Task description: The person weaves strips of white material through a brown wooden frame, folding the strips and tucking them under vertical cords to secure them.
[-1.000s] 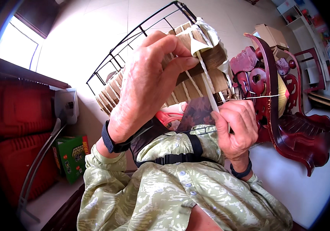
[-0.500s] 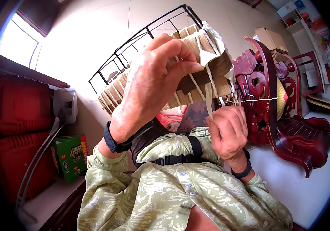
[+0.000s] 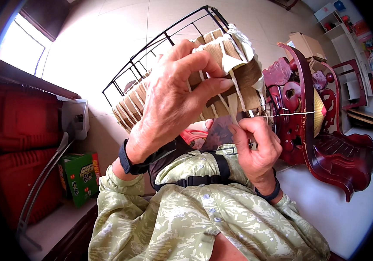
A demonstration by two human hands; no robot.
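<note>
A black wire basket frame [image 3: 165, 34] holds wide tan strips [image 3: 130, 108] wrapped with twisted white cords [image 3: 237, 87], slanting across the upper middle. My left hand [image 3: 175, 91] lies over this woven band, fingers bent and closed on it, thumb tip beside a loose cream flap [image 3: 231, 62]; part of the band is hidden behind it. Below and right, my right hand [image 3: 258, 148] pinches a pale flat strip [image 3: 234, 111] that hangs from the band. A red looped object [image 3: 191, 135] and dark floral cloth [image 3: 221, 130] show beneath, near my lap.
A carved red wooden chair [image 3: 334, 161] stands close at right, a thin white cord stretched to it. Behind are a cardboard box [image 3: 308, 43] and white shelves [image 3: 341, 43]. At left are red plastic items [image 3: 21, 122], a green box [image 3: 75, 178] and a metal tube [image 3: 38, 187].
My right hand has moved left and its fingers have shifted along the pale strip. My left hand and the basket have shifted slightly down and right since a second ago.
</note>
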